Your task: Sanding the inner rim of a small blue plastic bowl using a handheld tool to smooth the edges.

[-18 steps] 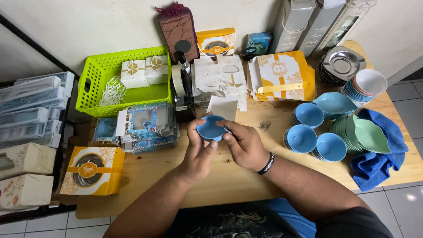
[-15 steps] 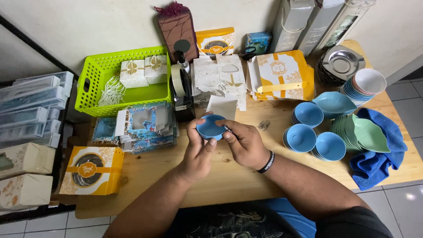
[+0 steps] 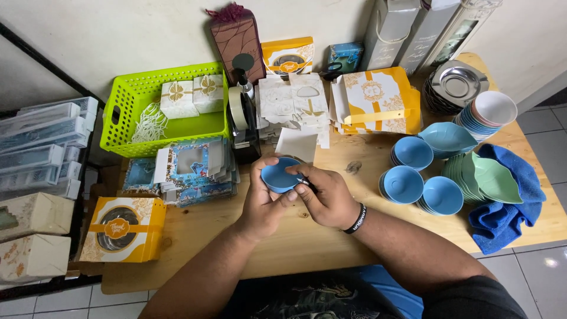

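— What sits at the centre?
— A small blue bowl [image 3: 279, 175], raised just above the wooden table [image 3: 307, 236], between both hands.

— How do the hands grip it?
— The left hand [image 3: 263, 204] cups its near side, fingers closed on the rim; the right hand [image 3: 328, 198] pinches its right edge.

— And around them?
— Stacks of blue bowls [image 3: 413, 177] lie to the right beside green leaf-shaped dishes [image 3: 487, 177] and a blue cloth [image 3: 508, 215]; a lime basket [image 3: 162, 109] stands at the left.

A pale, plain wall [image 3: 136, 35] spans the upper frame. A light wooden table [image 3: 307, 242] fills the centre. Grey floor tiles [image 3: 543, 118] show at right and bottom left.
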